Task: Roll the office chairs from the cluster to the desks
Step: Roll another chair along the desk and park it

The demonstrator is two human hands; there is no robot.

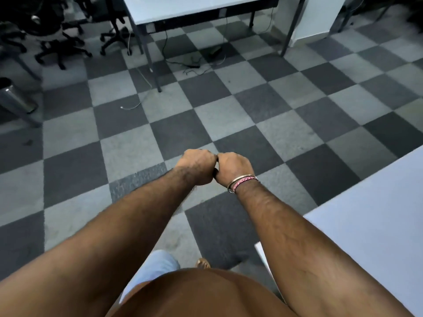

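black chairs crowd the far left corner by the desk, well apart from me; only star bases and castors show, blurred. i judge them heavy but free-rolling, a little draggy on carpet tiles, best pushed from the top of the backrest, which i cannot see here. my left hand and right hand are fisted, knuckles touching, holding nothing.
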